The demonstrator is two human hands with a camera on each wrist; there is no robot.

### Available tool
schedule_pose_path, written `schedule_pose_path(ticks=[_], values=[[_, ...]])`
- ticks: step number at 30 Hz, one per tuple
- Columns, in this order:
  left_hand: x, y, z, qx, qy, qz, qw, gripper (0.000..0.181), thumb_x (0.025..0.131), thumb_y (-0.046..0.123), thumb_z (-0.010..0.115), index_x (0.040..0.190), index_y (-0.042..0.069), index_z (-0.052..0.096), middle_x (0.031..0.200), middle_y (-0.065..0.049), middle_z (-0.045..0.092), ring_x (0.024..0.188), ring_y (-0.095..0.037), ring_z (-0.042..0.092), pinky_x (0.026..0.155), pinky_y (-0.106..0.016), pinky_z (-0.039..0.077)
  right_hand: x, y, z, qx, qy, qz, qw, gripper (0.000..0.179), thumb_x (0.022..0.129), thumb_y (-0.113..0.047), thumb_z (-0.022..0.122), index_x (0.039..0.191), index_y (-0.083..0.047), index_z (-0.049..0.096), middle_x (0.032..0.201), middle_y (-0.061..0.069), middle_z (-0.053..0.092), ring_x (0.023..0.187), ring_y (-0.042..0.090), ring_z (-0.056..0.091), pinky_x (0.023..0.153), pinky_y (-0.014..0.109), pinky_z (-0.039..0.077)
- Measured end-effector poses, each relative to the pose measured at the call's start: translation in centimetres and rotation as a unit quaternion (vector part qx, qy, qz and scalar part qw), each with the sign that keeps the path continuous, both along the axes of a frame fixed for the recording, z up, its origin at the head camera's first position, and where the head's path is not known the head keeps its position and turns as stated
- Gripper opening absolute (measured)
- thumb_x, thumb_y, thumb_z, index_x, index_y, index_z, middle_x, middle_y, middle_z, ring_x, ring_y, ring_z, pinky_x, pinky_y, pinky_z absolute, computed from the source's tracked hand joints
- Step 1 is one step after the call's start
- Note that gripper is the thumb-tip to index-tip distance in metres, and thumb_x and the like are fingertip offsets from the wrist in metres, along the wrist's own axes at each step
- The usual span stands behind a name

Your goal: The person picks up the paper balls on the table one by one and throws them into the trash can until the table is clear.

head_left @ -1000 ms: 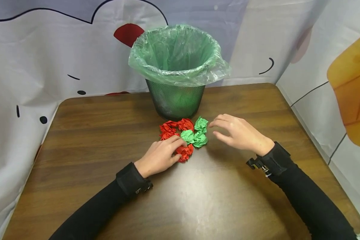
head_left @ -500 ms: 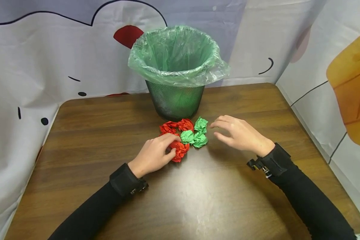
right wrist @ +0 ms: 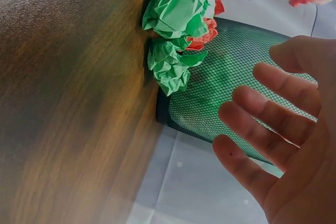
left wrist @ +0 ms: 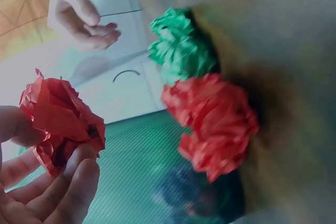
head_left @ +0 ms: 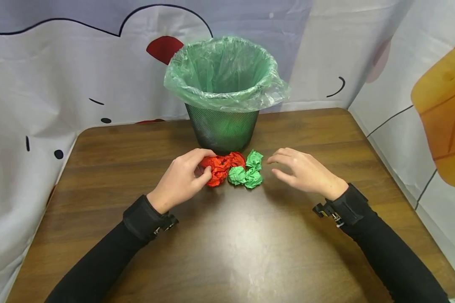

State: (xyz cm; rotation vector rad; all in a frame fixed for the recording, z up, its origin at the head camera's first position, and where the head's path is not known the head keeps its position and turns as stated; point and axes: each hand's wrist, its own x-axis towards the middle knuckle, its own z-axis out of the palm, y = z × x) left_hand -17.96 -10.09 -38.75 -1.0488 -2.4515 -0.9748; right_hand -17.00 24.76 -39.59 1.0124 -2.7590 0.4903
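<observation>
My left hand (head_left: 180, 179) pinches a crumpled red paper ball (left wrist: 63, 111) between thumb and fingertips, raised off the table in the left wrist view. Just past its fingertips lie more red paper balls (head_left: 235, 159), bunched against one another; the hand and the held ball partly cover them in the head view. Green crumpled paper balls (head_left: 253, 178) sit at the right side of this cluster. To their right, my right hand (head_left: 303, 171) hovers with fingers spread and relaxed, palm facing the green balls (right wrist: 176, 6) and holding nothing.
Right behind the paper balls stands a black mesh wastebasket (head_left: 221, 128), lined with a green plastic bag (head_left: 227, 94) folded over its rim. The brown wooden table (head_left: 227, 252) meets a printed white cloth (head_left: 41, 84) at the back and sides.
My left hand has moved left and away from me, off the front red ball toward the left red ones, and now holds one up. The front red ball has shifted from its spot. The right hand stays put.
</observation>
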Motion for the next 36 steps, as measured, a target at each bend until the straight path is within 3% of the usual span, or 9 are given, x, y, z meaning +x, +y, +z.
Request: schedule_pose_path(ticks=[17,36], values=[[-1.6,-0.7,6.1,0.037,0.073,0.006,0.9967,0.026,0.089,0.005,0.062,0.114,0.004,0.066,0.097,-0.002,0.067,0.071,-0.008,0.06,0.067,-0.025,0.053,0.3,0.4,-0.2,-0.002,0.003,-0.007,1.0,0.024,0.097,-0.026,0.065,0.118,-0.016,0.069,0.113,-0.001,0.066,0.106,0.015,0.062,0.086,0.04,0.053],[-4.1,-0.7,13.4,0.044,0.133,0.046,0.989,0.026,0.092,0.008,0.061,0.115,-0.001,0.065,0.1,-0.01,0.07,0.07,-0.016,0.065,0.069,-0.03,0.055,0.2,0.6,-0.3,-0.007,0.002,-0.006,1.0,0.023,0.096,-0.025,0.066,0.118,-0.016,0.07,0.114,0.001,0.067,0.106,0.015,0.063,0.085,0.04,0.054]])
